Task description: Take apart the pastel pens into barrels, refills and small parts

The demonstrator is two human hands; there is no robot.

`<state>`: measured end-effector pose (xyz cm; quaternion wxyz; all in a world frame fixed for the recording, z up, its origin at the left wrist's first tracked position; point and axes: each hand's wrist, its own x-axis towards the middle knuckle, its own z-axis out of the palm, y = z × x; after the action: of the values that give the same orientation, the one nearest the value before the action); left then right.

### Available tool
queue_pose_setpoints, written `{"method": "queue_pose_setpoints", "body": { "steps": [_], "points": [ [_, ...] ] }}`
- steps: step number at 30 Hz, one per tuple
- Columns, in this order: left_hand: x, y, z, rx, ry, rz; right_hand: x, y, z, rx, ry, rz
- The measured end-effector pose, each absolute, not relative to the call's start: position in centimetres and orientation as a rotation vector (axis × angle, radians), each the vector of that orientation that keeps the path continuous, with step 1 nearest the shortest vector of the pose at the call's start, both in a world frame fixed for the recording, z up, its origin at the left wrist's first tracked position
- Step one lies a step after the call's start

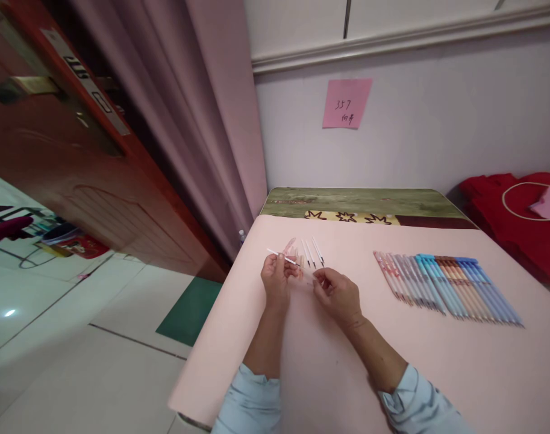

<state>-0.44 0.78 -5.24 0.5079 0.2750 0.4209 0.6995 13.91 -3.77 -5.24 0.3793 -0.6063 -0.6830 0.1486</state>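
My left hand (277,277) is closed in a pinch on a thin white pen refill (275,252) with a dark tip, which slants down to the right. To its right, my right hand (338,295) has its thumb and fingers pressed together at a pale, blurry piece too indistinct to name. Several white refills (317,248) with dark tips lie on the pink table cover (320,374) just beyond my hands. Pinkish see-through pen parts (291,246) lie beside them, partly hidden by my left hand.
A row of pens (446,286) in pink, grey, teal, brown and blue lies on the right. A green patterned board (356,199) edges the table's back. Red cloth (505,223) sits beyond the right side. A wooden door (121,199) and curtain (202,120) stand left.
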Motion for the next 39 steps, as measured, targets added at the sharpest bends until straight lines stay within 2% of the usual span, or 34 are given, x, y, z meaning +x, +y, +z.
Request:
{"method": "queue_pose_setpoints", "body": {
  "steps": [39],
  "points": [
    [0.0, 0.2, -4.8, 0.842, 1.04, 1.597, 13.9, -3.5, -6.5, -1.293, -1.74, 0.299]
  ]
}}
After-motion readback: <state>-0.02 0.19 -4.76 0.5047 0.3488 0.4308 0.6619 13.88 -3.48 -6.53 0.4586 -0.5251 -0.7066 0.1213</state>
